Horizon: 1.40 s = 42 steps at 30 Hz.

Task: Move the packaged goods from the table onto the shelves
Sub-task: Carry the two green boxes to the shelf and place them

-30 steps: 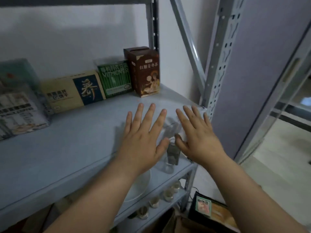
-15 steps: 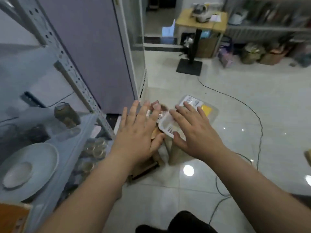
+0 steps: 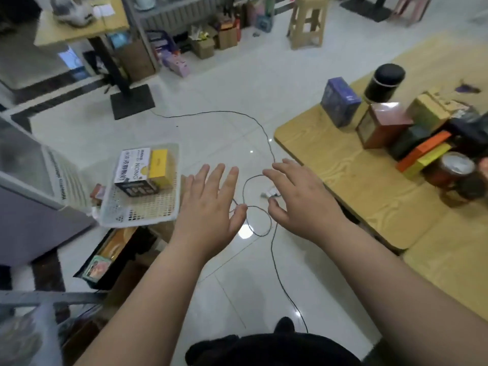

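Left hand (image 3: 211,204) and right hand (image 3: 298,199) are both spread flat, palms down and empty, above glossy white floor tiles (image 3: 211,133) and a thin looped black cable (image 3: 253,122). White perforated plastic basket (image 3: 142,207) sits just left of the left hand, with two cartons inside. Packaged goods (image 3: 412,138) cluster on the pale woodgrain desk (image 3: 343,165) at right: purple box (image 3: 340,101), black cylindrical canister (image 3: 384,83), brown carton (image 3: 383,125). Half a second ago the hands covered the basket. View has swung right, the shelf upright is gone and the desk is now visible.
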{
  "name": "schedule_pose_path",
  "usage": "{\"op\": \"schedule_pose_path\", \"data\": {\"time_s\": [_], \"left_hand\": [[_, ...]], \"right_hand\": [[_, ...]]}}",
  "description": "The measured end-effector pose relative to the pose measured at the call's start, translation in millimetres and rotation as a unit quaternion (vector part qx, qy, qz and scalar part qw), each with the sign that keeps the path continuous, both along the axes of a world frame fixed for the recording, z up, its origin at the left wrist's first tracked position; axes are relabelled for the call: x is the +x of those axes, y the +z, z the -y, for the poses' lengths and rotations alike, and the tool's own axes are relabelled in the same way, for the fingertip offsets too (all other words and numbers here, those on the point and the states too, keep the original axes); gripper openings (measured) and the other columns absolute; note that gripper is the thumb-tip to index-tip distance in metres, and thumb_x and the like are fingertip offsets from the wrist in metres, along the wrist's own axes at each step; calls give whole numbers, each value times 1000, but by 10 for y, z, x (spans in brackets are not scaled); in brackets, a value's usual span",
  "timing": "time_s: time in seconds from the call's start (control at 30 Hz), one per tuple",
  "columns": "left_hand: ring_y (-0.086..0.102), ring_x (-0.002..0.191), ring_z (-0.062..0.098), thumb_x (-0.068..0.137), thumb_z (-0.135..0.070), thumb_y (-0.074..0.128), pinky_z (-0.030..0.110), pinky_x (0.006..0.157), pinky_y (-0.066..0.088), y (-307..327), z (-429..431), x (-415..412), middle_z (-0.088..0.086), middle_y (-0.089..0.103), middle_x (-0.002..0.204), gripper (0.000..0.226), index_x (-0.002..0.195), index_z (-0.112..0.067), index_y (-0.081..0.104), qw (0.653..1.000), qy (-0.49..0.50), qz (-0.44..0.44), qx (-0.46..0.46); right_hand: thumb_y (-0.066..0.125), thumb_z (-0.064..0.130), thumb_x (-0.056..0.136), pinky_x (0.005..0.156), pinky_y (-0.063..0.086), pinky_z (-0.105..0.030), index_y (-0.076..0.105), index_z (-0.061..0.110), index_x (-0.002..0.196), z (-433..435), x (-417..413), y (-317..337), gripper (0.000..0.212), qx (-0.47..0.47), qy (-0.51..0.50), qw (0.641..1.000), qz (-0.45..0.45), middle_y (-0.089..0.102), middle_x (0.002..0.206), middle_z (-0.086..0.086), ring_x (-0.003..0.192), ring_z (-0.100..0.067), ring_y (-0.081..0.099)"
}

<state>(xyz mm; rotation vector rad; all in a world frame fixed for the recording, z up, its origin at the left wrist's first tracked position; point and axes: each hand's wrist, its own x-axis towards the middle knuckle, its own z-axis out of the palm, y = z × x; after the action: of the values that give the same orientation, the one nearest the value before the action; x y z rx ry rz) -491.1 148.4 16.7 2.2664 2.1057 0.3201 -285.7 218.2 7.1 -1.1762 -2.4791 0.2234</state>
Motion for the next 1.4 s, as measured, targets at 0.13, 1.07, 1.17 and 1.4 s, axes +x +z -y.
{"op": "schedule_pose_path", "data": {"time_s": [0.13,1.07,1.17,1.4], "left_hand": [[37,141,45,95,-50,39,64,111,34,-48,-363,891,20,46,151,69,151,-11,41,997,-75,11,-5],[38,140,32,92,-60,30,49,113,38,-299,-2974,2850,8,51,146,74,152,-16,39,886,-460,-12,-66],[36,142,30,91,-60,28,49,113,38,-349,-3259,2905,6,49,148,75,152,-18,37,882,-465,-5,-81],[37,138,23,95,-44,54,41,113,37,-387,-3938,3268,4,45,148,68,154,-17,35,894,-438,11,-93]], "right_hand": [[51,34,84,102,46,-55,62,7,130,-42,933,-22,54,-13,-95,995,1,62,128,-13,129,-36,54],[53,41,95,114,36,-37,45,26,146,-948,2476,-192,54,-165,-463,869,58,47,146,4,136,-17,41],[54,40,94,113,37,-36,46,26,145,-1190,2423,-304,53,-178,-477,860,46,47,145,5,135,-17,42],[55,37,95,104,45,-32,50,26,142,-1823,2779,-452,48,-179,-482,857,22,50,140,6,130,-14,46]]}}
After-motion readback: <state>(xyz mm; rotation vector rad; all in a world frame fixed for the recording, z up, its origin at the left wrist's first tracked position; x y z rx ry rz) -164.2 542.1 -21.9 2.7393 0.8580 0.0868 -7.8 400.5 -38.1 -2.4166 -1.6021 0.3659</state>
